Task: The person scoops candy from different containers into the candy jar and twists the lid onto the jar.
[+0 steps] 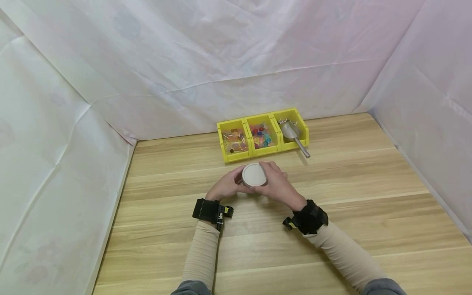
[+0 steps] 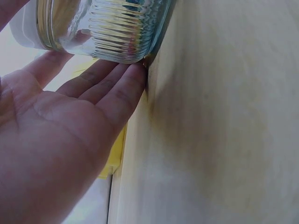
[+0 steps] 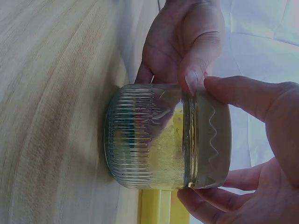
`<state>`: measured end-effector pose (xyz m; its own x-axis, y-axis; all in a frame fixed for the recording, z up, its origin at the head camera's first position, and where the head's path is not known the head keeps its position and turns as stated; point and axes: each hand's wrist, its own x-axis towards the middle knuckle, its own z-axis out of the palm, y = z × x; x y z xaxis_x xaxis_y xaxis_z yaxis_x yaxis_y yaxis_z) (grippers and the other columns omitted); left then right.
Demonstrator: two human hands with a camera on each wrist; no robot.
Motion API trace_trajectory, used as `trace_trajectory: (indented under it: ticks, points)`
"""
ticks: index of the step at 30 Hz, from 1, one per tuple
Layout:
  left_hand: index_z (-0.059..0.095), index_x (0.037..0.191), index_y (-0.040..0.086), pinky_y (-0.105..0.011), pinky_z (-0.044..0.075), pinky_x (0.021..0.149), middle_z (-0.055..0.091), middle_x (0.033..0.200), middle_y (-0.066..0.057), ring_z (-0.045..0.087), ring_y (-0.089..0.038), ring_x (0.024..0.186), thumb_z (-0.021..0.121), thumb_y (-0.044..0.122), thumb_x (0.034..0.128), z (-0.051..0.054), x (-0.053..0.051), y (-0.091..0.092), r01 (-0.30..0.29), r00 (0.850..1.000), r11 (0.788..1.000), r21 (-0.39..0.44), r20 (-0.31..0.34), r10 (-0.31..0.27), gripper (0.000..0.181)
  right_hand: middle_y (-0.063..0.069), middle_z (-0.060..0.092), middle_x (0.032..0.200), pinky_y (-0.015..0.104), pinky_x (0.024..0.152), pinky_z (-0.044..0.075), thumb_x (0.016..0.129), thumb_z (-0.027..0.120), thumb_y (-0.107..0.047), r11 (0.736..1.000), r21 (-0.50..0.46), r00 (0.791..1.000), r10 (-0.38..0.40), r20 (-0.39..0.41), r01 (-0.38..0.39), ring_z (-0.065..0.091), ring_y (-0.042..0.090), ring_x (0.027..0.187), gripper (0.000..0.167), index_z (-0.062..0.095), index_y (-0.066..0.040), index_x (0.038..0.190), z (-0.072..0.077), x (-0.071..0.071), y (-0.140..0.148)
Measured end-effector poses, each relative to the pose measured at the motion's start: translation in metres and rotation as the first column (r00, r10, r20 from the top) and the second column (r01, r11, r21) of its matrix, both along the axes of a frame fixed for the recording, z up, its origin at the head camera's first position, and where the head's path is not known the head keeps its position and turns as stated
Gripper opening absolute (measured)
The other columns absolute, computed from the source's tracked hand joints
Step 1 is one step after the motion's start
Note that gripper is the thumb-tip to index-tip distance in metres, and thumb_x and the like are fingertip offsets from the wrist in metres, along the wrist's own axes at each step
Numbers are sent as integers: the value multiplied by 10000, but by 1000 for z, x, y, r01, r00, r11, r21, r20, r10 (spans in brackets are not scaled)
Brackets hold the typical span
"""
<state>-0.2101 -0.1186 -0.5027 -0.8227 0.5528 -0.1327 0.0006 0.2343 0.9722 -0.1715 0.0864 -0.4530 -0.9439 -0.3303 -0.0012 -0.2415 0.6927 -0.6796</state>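
Note:
A ribbed glass jar (image 3: 159, 140) stands on the table under a pale round lid (image 1: 254, 175). Some coloured bits show blurrily through the glass near its bottom. My left hand (image 1: 225, 186) holds the jar from the left, thumb near the rim and fingers along the far side, as the left wrist view (image 2: 70, 116) also shows. From the right, my right hand (image 1: 278, 185) grips the lid's edge between thumb and fingers. The lid sits on the jar's mouth; whether it is tight I cannot tell.
Behind the jar stand three joined yellow bins (image 1: 236, 157). Small coloured pieces lie in the left and middle bins. A metal scoop (image 1: 290, 131) rests in the right bin over thin pieces, its handle sticking out forward. White cloth (image 1: 221, 61) walls the wooden table.

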Motion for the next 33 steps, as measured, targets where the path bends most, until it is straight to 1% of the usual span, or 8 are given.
trace_trajectory:
  ticks: [6, 13, 19, 27, 31, 33]
  points:
    - [447, 1472, 239, -386, 294, 1199, 483, 1477, 44, 365, -159, 1432, 818, 63, 800, 0, 0, 0, 0, 1000, 1000, -2, -8, 0, 787, 211, 485, 1343, 562, 939, 336, 798, 841, -274, 1000, 3, 1000, 5, -11, -5, 491, 347, 1203, 832, 404, -21, 1460, 0, 0, 0]
    - [434, 1484, 238, -383, 286, 1203, 474, 1488, 40, 360, -162, 1436, 820, 67, 798, 2, 0, 1, 4, 1000, 1000, 1, -3, -4, 805, 213, 489, 1326, 567, 963, 329, 801, 840, -258, 1000, 0, 1000, 9, -11, -9, 491, 349, 1193, 818, 408, -22, 1455, -1, -2, 2]
    - [425, 1492, 228, -394, 281, 1206, 464, 1499, 26, 352, -180, 1444, 815, 62, 803, 2, -1, 1, 9, 1000, 1000, 2, -3, -9, 809, 217, 485, 1322, 560, 944, 330, 804, 837, -253, 1000, -7, 1000, 13, -15, -13, 486, 353, 1191, 812, 407, -18, 1451, -1, -3, 3]
    - [425, 1490, 239, -386, 296, 1198, 467, 1496, 35, 369, -173, 1433, 818, 77, 800, 4, -1, 2, 13, 1000, 1000, -10, -17, -13, 810, 210, 487, 1320, 552, 956, 315, 803, 839, -255, 1000, -18, 1000, 11, -7, -11, 490, 350, 1184, 804, 415, -27, 1447, -1, -3, 4]
    - [407, 1500, 257, -424, 303, 1193, 466, 1499, 26, 380, -197, 1427, 831, 101, 791, 6, -1, -1, 22, 999, 1000, -10, -31, -23, 840, 217, 485, 1330, 565, 957, 316, 805, 838, -253, 999, -26, 1000, 18, -8, -18, 487, 354, 1191, 804, 414, -27, 1450, -1, -3, 3]
    - [388, 1514, 252, -466, 311, 1184, 453, 1515, 8, 376, -226, 1429, 845, 128, 781, 9, 0, -4, 13, 999, 999, -32, -41, -14, 874, 217, 485, 1337, 568, 960, 316, 803, 840, -254, 999, -26, 1000, 20, -5, -20, 487, 357, 1192, 803, 418, -31, 1448, 0, -2, 2]
